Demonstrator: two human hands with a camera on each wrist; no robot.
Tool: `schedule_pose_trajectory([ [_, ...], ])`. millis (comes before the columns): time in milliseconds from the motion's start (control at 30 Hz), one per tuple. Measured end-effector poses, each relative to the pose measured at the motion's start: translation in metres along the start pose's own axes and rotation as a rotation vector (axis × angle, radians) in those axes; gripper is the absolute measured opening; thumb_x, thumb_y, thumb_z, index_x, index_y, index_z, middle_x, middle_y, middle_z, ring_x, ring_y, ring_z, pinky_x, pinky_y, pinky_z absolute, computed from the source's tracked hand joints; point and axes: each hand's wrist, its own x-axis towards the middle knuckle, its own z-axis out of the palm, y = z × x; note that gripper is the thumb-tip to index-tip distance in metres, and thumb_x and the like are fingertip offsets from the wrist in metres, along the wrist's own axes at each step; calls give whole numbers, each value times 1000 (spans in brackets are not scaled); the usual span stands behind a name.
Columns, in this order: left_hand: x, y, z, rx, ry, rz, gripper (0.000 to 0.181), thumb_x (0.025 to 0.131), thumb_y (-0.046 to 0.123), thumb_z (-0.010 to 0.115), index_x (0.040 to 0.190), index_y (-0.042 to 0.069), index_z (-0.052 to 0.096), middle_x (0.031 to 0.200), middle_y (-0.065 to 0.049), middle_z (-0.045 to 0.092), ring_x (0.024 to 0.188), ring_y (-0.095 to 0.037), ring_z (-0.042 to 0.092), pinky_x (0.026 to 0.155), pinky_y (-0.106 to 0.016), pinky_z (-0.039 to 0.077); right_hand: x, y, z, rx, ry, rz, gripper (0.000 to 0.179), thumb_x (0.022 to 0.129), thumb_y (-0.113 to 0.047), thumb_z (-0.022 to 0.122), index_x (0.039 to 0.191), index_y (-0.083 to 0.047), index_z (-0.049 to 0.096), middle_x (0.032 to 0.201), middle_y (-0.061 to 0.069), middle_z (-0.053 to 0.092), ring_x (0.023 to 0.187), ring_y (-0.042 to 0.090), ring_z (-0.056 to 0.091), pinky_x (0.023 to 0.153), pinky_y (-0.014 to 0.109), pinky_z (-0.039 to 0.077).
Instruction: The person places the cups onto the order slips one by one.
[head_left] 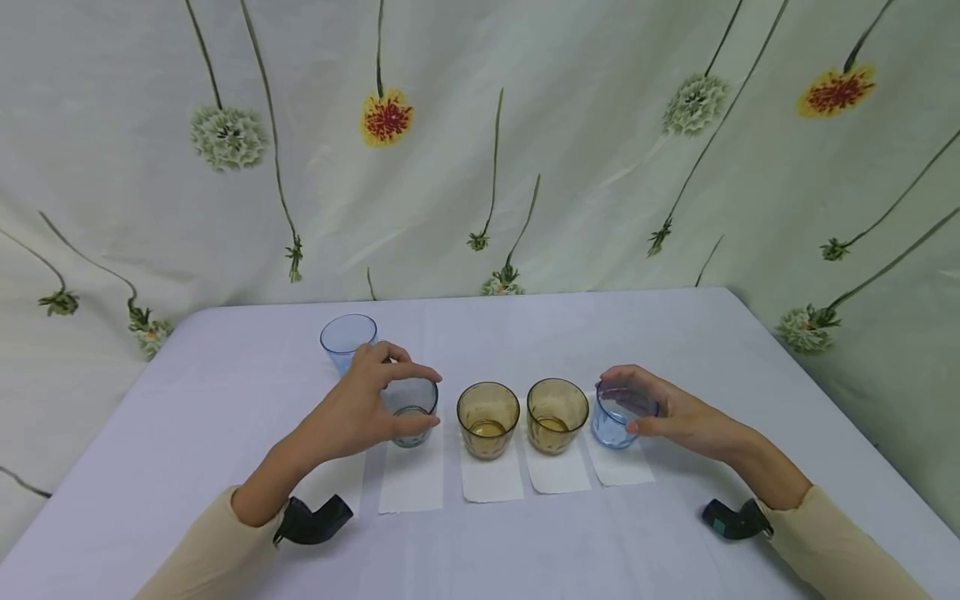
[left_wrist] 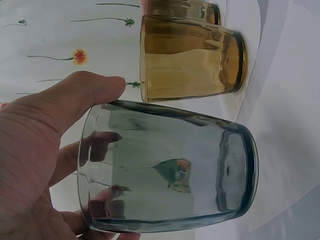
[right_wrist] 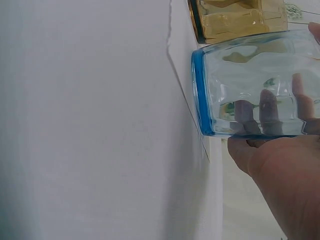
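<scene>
My left hand grips a grey-tinted glass near its rim, thumb on one side and fingers on the other. In the left wrist view the grey glass appears empty, with fingertips seen through its wall. To the right, my right hand holds a light blue glass around its upper part. Fingers show through the clear wall of that blue glass in the right wrist view. Between the hands stand two amber glasses, one on the left and one on the right, both upright and untouched.
Another blue glass stands behind my left hand, partly hidden by it. Several white paper strips, such as one at the middle, lie in a row on the white-covered table. A flower-patterned cloth hangs behind.
</scene>
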Motion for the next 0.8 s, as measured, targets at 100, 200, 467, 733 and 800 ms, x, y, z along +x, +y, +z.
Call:
schedule_pose_trajectory([
  [100, -2, 0, 2, -3, -5, 4, 39, 77, 30, 86, 114, 30, 74, 112, -3, 51, 109, -21, 39, 81, -38, 45, 0, -1, 0, -1, 6, 7, 60, 93, -7, 67, 146, -13, 40, 150, 15, 41, 136, 5, 42, 107, 9, 31],
  [200, -3, 1, 3, -11, -7, 4, 39, 77, 30, 87, 114, 31, 74, 111, -3, 51, 108, -20, 39, 80, -38, 46, 0, 0, 1, 0, 9, 10, 61, 93, -7, 67, 146, -14, 40, 150, 13, 41, 136, 4, 41, 107, 9, 31],
  [467, -5, 2, 4, -20, -28, 11, 39, 76, 31, 87, 113, 33, 73, 110, -3, 50, 106, -19, 38, 79, -36, 46, 0, 0, 1, 7, 1, -1, 59, 93, -6, 66, 146, -12, 39, 148, 14, 42, 135, 9, 43, 107, 10, 32],
  [733, -5, 1, 6, -32, -57, 16, 40, 76, 31, 88, 113, 32, 73, 112, -4, 50, 107, -20, 38, 80, -36, 45, 0, 1, 0, 11, -5, -14, 59, 94, -4, 65, 147, -10, 39, 148, 13, 43, 136, 10, 43, 107, 11, 33],
  [800, -5, 1, 6, -34, -60, 15, 40, 76, 31, 88, 114, 32, 73, 113, -4, 50, 107, -20, 38, 81, -36, 45, 0, 1, 0, 13, -3, -13, 59, 94, -4, 65, 147, -11, 39, 148, 12, 43, 136, 9, 42, 107, 11, 32],
])
